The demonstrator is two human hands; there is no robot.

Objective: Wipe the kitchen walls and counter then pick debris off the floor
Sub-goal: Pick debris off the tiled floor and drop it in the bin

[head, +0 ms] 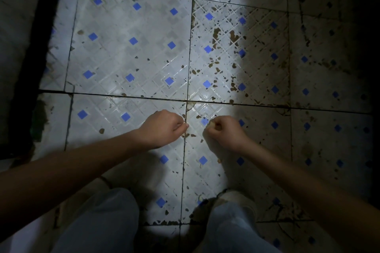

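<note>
I look straight down at a white tiled floor (131,57) with small blue diamonds, lit by a patch of light. Brown flecks of debris (216,72) are scattered over the tiles, thickest right of centre. My left hand (164,127) hovers low over the floor with its fingers curled and fingertips pinched together near the tile joint. My right hand (224,131) is close beside it, fingers curled into a fist with a small pale scrap (211,123) showing at the thumb. A few brown bits (190,135) lie between the two hands.
My knees in pale trousers (107,217) fill the bottom of the view. A dark wall base or cabinet edge (35,63) runs along the left. The right side of the floor lies in deep shadow.
</note>
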